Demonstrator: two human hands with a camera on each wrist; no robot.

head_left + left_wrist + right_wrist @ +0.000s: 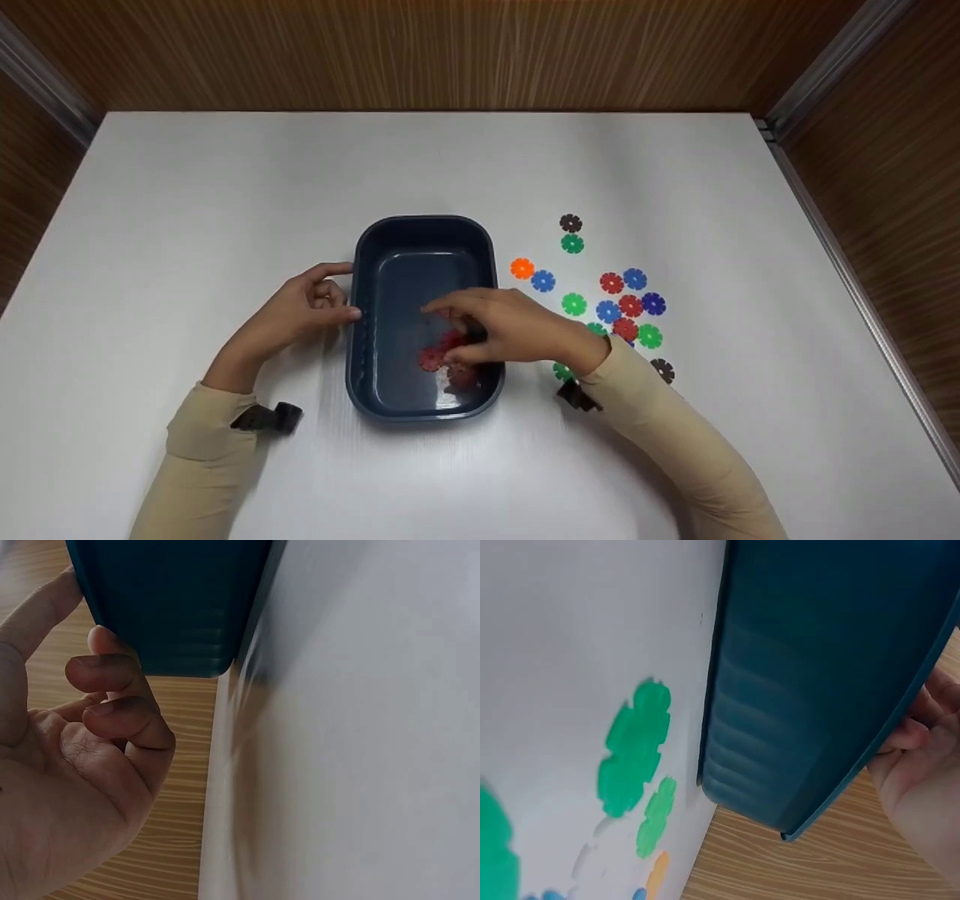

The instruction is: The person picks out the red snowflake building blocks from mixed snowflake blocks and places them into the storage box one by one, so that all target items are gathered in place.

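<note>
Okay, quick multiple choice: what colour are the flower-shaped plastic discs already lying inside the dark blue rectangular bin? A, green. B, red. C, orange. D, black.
B: the head view shows red flower-shaped plastic discs on the floor of the dark blue rectangular plastic bin, partly under the right hand, while the green, orange, blue and black discs lie on the white table to the bin's right.

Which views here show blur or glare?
Head view: sharp overall, with glare on the table below the tray. Left wrist view: table edge smeared, left hand fairly sharp. Right wrist view: green discs soft and blurred.
</note>
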